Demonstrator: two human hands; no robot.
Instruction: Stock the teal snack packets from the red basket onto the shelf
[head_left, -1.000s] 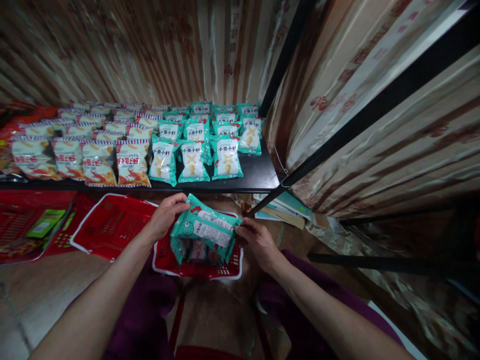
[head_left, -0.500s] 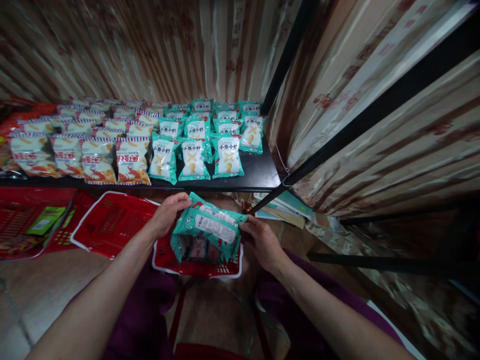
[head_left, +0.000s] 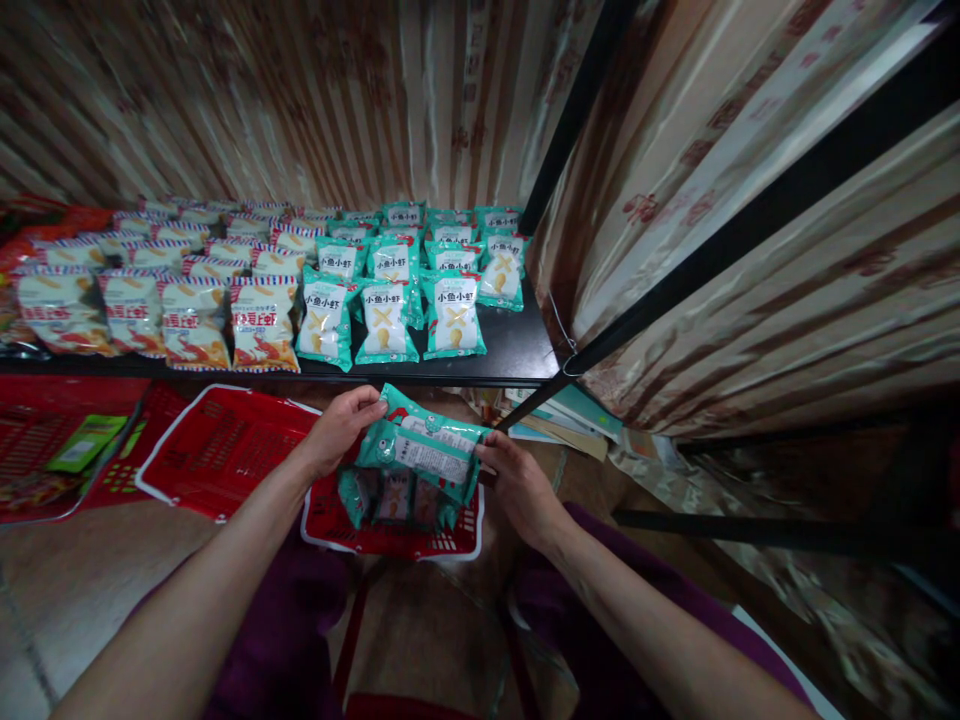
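A teal snack bag [head_left: 431,445] lies between my hands, its printed back facing up. Its left end is pinched by my left hand [head_left: 341,428]. My right hand [head_left: 519,475] grips the other end. Just below the bag is a red shopping basket [head_left: 326,530] with a white rim, holding more teal bags [head_left: 394,497], partly hidden by the one I hold. On the black shelf [head_left: 517,350] beyond, teal bags [head_left: 456,315] stand upright in rows beside white and orange snack bags [head_left: 264,322].
Left of my arm a red basket [head_left: 225,440] sits on the tiled floor, and another farther left holds a green packet [head_left: 86,443]. A slanting black post [head_left: 637,330] rises at the shelf's right end. Papers [head_left: 562,420] lie beneath it, and a patterned curtain [head_left: 337,100] hangs behind.
The held bag has tilted and lies flatter, showing more of the bags in the basket below. Both hands keep their hold at its ends. The view has shifted slightly.
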